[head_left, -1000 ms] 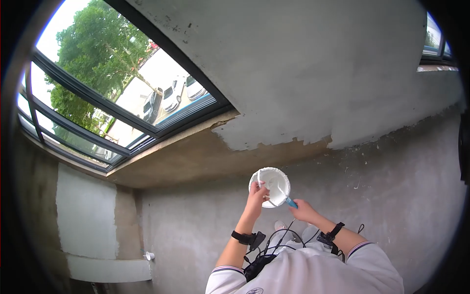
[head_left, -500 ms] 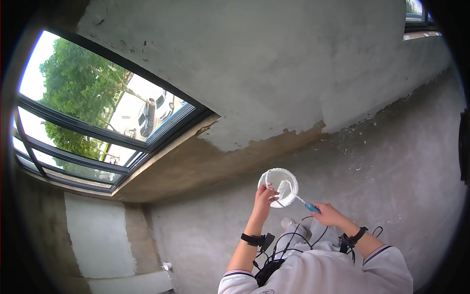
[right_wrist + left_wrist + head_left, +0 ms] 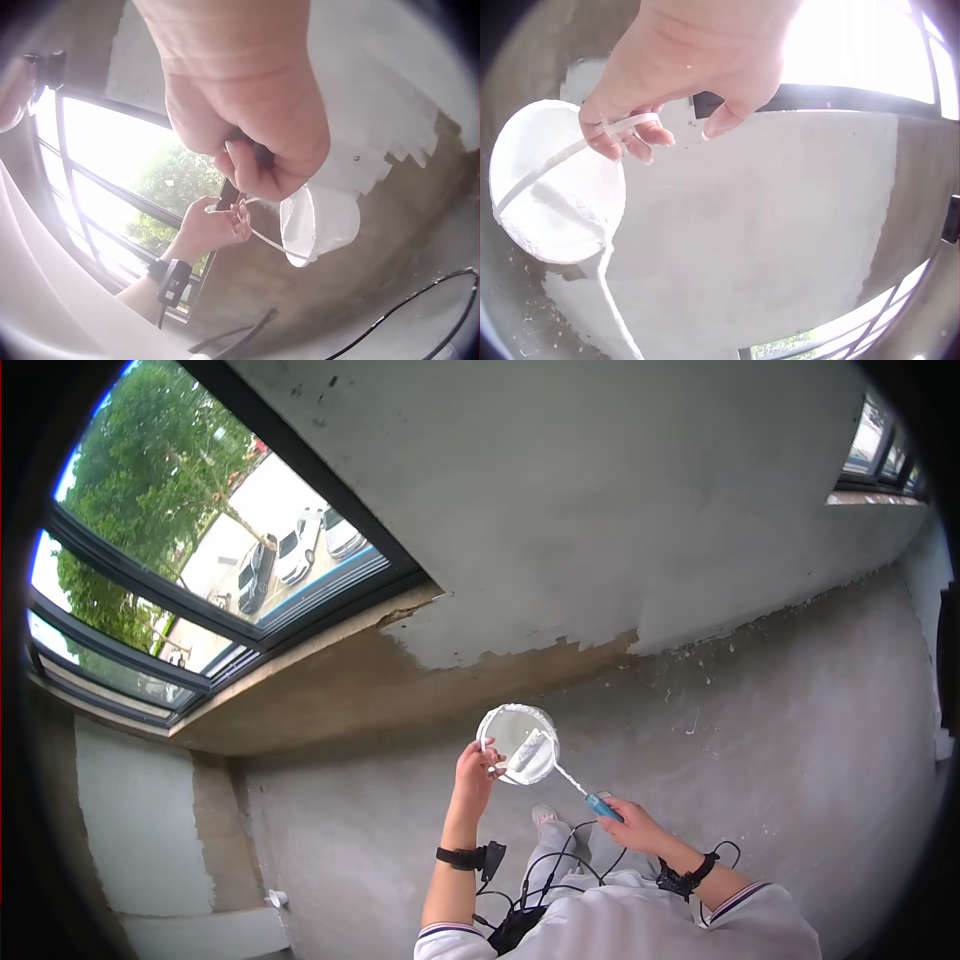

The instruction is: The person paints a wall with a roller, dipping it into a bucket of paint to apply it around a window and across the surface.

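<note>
A white bucket hangs in front of the person, its mouth facing up and its rim caked with white paint. The left hand holds it by the thin white bail, which runs over the curled fingers; the thumb stands apart in the left wrist view. In the right hand is a paint roller, gripped by its blue handle. Its white-coated rod reaches over the bucket's rim, and the roller cover lies across the mouth. The right wrist view shows curled fingers, with the roller hidden behind them.
Black cables hang before the person's body. A wall with grey coating above a bare brown strip stands ahead. Windows fill the left side. A small white cup-like object lies on the floor at lower left.
The right hand has moved away from the bucket, drawing the roller back and up so its cover and rod show more. The left hand keeps holding the bail. The head view has shifted.
</note>
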`<state>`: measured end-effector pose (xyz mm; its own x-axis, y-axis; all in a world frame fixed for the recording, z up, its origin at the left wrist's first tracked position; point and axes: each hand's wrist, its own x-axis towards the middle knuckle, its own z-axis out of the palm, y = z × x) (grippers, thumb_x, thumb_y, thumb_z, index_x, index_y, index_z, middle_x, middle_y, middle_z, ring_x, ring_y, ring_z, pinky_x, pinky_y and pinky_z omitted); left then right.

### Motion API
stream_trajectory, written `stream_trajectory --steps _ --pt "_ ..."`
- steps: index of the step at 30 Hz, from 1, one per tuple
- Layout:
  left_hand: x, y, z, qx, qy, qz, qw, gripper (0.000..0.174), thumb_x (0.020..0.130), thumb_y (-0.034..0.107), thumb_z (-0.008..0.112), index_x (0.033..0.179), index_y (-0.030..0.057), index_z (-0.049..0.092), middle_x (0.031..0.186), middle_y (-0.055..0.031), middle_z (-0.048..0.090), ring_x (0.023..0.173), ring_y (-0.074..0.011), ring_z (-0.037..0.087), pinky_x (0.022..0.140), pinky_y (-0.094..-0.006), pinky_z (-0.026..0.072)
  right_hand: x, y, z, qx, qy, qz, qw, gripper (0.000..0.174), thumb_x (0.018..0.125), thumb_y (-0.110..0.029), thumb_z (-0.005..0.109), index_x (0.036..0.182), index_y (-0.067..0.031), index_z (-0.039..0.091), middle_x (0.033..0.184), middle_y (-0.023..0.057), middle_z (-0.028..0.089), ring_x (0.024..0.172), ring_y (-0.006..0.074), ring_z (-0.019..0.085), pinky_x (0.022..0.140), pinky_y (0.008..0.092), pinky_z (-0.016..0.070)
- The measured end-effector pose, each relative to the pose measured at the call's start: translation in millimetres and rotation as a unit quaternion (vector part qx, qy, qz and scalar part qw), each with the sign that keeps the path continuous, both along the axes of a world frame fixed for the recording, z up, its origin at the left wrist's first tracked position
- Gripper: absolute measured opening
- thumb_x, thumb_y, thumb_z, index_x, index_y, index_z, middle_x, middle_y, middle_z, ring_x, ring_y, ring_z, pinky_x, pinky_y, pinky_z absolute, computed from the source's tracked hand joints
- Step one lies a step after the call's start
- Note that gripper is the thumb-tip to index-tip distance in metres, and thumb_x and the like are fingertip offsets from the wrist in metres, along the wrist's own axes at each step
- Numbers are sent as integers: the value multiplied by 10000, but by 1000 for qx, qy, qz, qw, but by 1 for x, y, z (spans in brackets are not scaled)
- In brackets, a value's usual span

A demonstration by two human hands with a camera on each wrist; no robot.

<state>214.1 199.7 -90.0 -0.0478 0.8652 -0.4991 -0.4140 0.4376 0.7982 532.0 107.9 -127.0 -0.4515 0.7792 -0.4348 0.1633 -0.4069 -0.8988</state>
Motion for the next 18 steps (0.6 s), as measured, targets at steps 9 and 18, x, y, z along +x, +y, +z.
stream_trajectory --steps 9,18 --pt "-111 -11 -34 -36 -8 62 997 367 866 220 524 1199 67 518 861 13 576 919 -140 586 784 -320 439 -65 27 57 -148 83 -62 984 268 988 -110 517 1241 -21 531 724 -22 472 502 42 393 454 212 335" --pt "-259 -51 -139 -87 42 197 976 448 842 297 548 1225 68 508 896 0 567 898 -137 586 768 -311 425 -138 116 21 -173 130 -204 955 269 1000 -146 505 1230 -10 534 694 -4 478 459 37 388 397 196 277"
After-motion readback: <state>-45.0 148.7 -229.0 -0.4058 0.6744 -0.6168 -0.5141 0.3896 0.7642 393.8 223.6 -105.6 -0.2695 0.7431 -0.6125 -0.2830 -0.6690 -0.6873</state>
